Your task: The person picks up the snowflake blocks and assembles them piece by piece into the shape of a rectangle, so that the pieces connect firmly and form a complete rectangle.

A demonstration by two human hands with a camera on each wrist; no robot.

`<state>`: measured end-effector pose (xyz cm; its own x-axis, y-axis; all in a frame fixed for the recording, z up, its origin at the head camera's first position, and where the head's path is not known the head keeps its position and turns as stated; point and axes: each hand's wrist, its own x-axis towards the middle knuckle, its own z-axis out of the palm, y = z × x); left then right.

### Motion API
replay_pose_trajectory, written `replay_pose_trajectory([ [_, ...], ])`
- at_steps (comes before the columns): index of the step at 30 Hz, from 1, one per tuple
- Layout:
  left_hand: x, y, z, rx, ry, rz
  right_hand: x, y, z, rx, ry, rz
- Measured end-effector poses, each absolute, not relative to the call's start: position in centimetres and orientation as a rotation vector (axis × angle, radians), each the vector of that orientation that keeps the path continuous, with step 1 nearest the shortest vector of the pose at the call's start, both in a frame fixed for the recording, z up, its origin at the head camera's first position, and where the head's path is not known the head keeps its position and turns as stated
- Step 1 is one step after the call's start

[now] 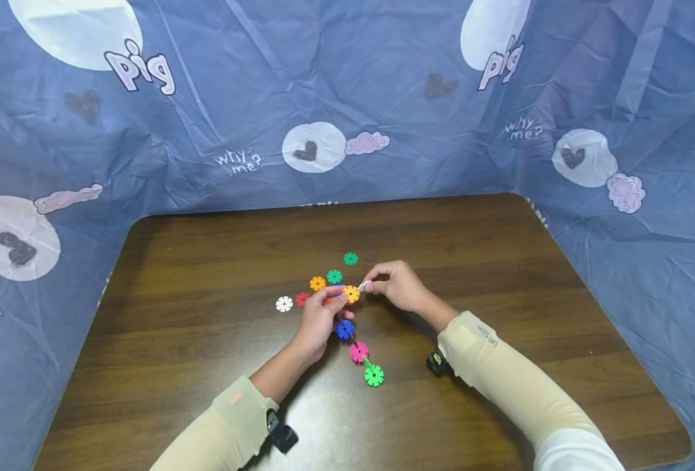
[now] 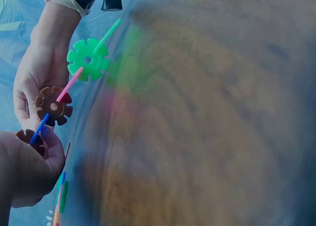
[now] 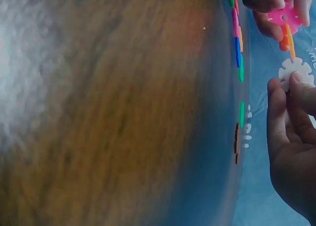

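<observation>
My left hand (image 1: pixel 318 320) grips a chain of slotted plastic flower discs that slants toward me. A blue disc (image 1: pixel 344 329), a pink disc (image 1: pixel 358 352) and a bright green disc (image 1: pixel 374 375) show below the fingers. An orange disc (image 1: pixel 351 294) stands out at the fingertips. Between thumb and fingers my right hand (image 1: pixel 403 288) pinches a white disc (image 1: pixel 364 286), its edge right at the orange one. In the right wrist view the white disc (image 3: pixel 296 70) meets the end of the edge-on orange disc. Brown discs (image 2: pixel 54 106) of the chain appear in the left wrist view.
Loose discs lie beyond and left of the hands on the brown wooden table (image 1: pixel 206 281): white (image 1: pixel 285 304), red (image 1: pixel 302 299), orange (image 1: pixel 317 283), two green ones (image 1: pixel 334 277), and a brown one (image 1: pixel 371 256) that blends into the wood. A blue patterned cloth (image 1: pixel 347 85) hangs behind.
</observation>
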<state>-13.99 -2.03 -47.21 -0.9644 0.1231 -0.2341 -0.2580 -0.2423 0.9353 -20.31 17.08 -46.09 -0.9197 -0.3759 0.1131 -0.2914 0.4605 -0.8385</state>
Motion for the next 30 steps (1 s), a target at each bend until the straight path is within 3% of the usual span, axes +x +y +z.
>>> replay_pose_trajectory([
  [30,-13.58,-1.59,-46.91,-0.146,1.721,2.339,-19.75,16.92,-46.55,-0.570,2.525,-1.658],
])
